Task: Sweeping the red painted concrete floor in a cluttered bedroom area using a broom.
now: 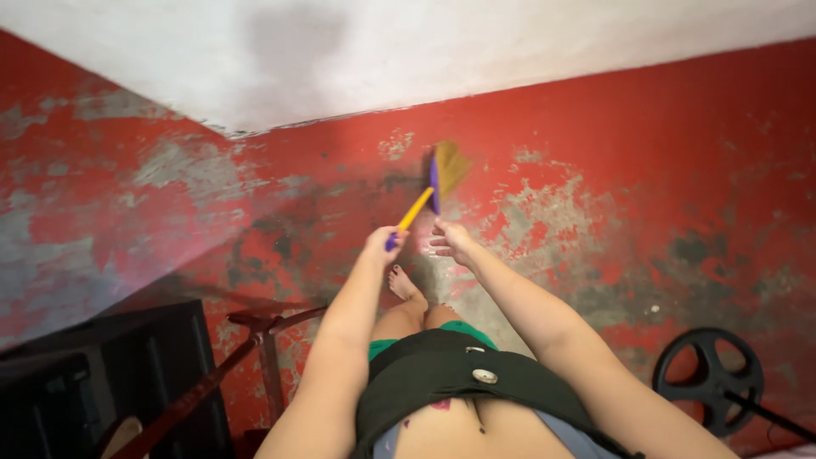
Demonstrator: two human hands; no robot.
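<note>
My left hand grips the purple end of a short broom's yellow handle. The broom's purple head and tan bristles rest on the worn red floor ahead of me, near the white wall. My right hand is stretched out beside the handle, fingers apart, holding nothing. Below the hands I see my bare foot.
A white wall meets the floor at the top. A dark crate and a red metal stand sit at the lower left. A black weight plate lies at the lower right.
</note>
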